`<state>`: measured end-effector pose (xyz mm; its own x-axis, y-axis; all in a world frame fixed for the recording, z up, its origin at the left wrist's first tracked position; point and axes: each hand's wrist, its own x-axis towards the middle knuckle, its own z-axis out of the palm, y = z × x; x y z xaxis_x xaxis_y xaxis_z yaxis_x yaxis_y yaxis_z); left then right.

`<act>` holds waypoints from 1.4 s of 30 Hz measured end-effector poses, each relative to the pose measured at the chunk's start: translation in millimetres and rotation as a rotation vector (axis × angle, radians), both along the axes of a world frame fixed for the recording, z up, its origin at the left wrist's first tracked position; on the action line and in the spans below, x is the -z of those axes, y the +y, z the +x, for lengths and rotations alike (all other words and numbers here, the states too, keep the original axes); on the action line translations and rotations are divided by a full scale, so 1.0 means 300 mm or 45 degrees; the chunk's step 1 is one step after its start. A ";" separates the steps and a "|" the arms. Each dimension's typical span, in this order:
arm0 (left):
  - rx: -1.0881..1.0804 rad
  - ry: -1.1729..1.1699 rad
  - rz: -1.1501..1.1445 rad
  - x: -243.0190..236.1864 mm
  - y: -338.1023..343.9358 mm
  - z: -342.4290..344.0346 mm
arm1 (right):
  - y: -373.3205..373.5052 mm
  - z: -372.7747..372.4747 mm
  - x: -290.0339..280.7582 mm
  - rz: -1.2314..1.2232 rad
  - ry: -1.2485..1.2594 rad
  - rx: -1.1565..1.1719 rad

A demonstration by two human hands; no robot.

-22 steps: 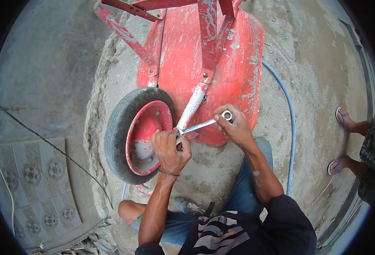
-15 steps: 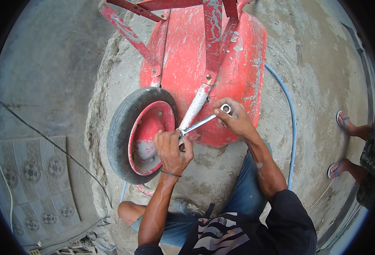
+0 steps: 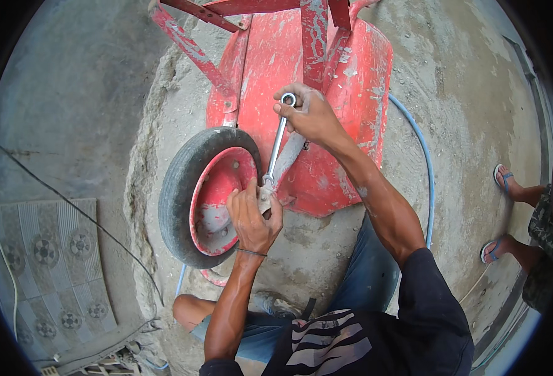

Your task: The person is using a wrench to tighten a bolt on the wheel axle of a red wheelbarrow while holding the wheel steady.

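An overturned red wheelbarrow [image 3: 276,69] with worn paint lies in front of me. Its wheel [image 3: 179,194] has a black tyre and a red rim. Beside the rim, my left hand [image 3: 255,222] is closed around a pale metal bracket [image 3: 264,199] at the end of the frame tube. My right hand [image 3: 313,118] pinches the ring end of a silver combination wrench [image 3: 277,147]. The wrench's jaw end sits at the bracket, just above my left fingers. Any nut or bolt there is too small to make out.
A blue hose [image 3: 428,163] curves along the right of the wheelbarrow. Another person's feet in flip-flops [image 3: 502,178] stand at the far right. On the left lie a patterned mat [image 3: 51,263] and a dark cable [image 3: 69,203]. Wheelbarrow legs [image 3: 192,53] stick up at the top.
My right hand has swung the wrench's ring end up and to the left, so the wrench now stands steeper. My left hand stays at the bracket, its fingers shifted slightly.
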<state>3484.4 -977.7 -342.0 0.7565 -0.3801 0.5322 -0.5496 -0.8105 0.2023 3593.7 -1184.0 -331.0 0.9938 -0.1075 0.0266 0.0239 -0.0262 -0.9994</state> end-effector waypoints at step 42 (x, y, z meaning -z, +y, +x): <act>0.838 1.702 -2.888 0.394 -0.114 -0.254 | -0.004 -0.598 0.081 0.125 0.403 -0.303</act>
<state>3408.1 -1012.0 -460.2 0.8963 -0.4384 -0.0675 0.4425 0.8733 0.2037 3414.2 -1185.1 -355.4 0.9486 0.1399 -0.2839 -0.2917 0.0386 -0.9557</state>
